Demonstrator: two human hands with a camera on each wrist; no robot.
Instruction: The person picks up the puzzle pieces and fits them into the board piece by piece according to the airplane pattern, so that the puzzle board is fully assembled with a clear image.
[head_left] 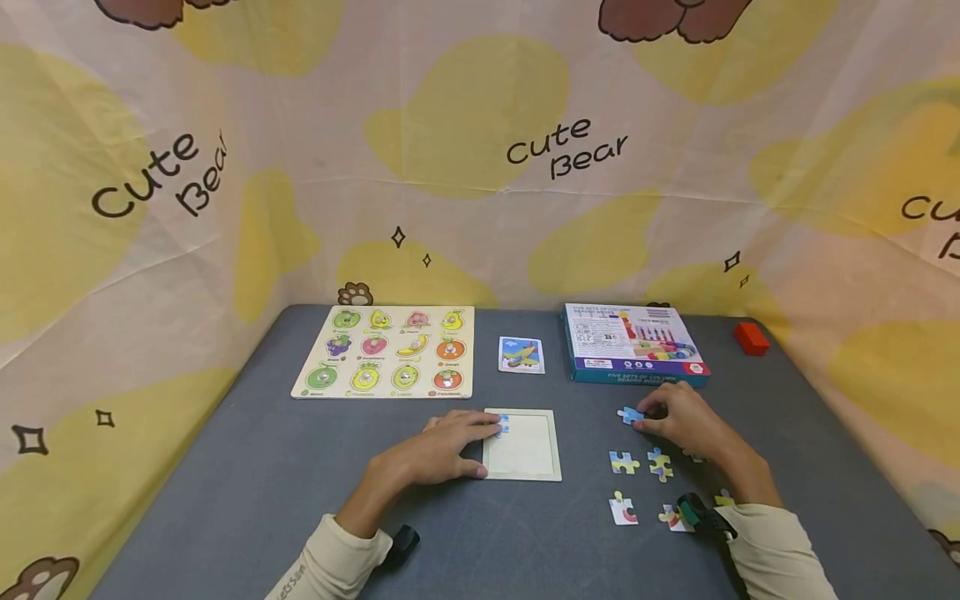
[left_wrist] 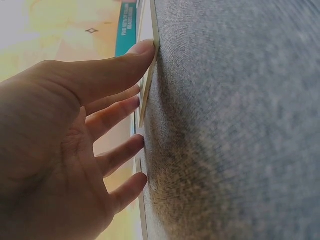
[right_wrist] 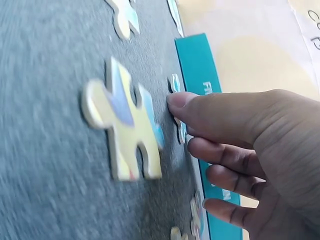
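Note:
My left hand (head_left: 450, 446) rests at the left edge of a pale square puzzle tray (head_left: 532, 454), fingertips over its upper left corner. In the left wrist view, the thumb (left_wrist: 137, 55) touches the tray's edge and the fingers are spread. Small blue puzzle pieces (head_left: 504, 423) sit in that corner, partly behind the fingers. To the right of the tray, my right hand (head_left: 686, 417) pinches a blue puzzle piece (head_left: 628, 415) between thumb and index finger, low over the table. In the right wrist view, the thumb partly covers this piece (right_wrist: 176, 82).
Several loose puzzle pieces (head_left: 623, 462) lie below the right hand, some under its forearm. Behind stand a fruit picture board (head_left: 390, 387), a small airplane card (head_left: 521, 356), a teal-sided box (head_left: 637, 375) and a red block (head_left: 752, 339). Printed cloth encloses the grey table (head_left: 300, 483).

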